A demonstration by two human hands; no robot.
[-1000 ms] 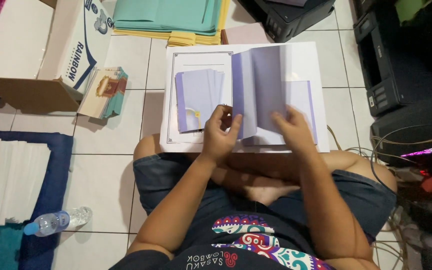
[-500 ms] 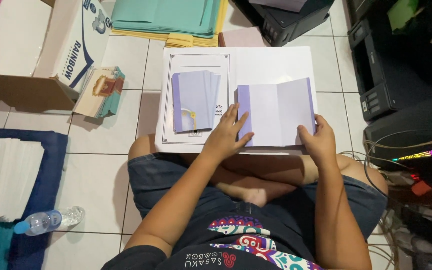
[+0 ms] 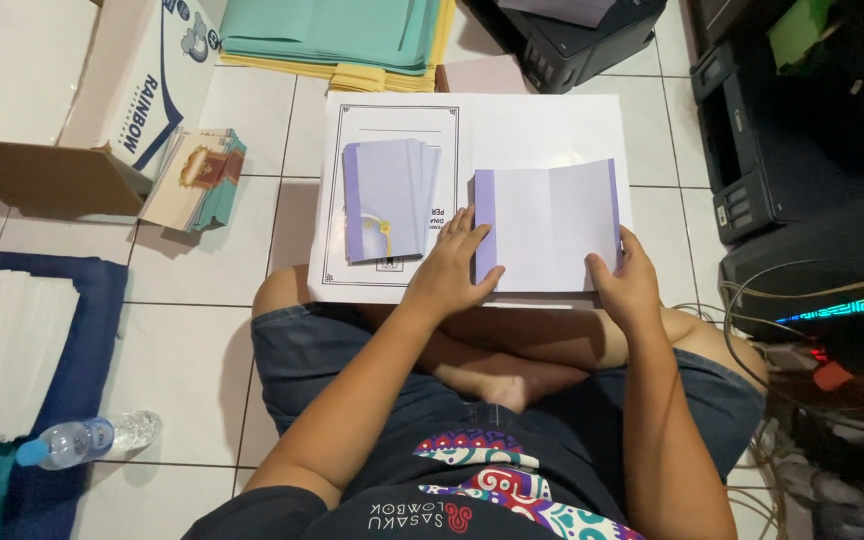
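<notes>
**Tiled floor, folded lavender card**

On white floor tiles (image 3: 202,350), over a large white sheet (image 3: 552,125): lavender card (image 3: 549,225), folded flat. Left hand (image 3: 449,275) spread open, pressing its spine edge; right hand (image 3: 627,285) pinching the lower right corner, squaring it. Just beside, finished card stack (image 3: 389,198); farther off, printers (image 3: 792,130).

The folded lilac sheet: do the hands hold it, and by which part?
The folded sheet lies on the white board. The left hand presses its left lilac edge; the right hand grips its lower right corner.
</notes>
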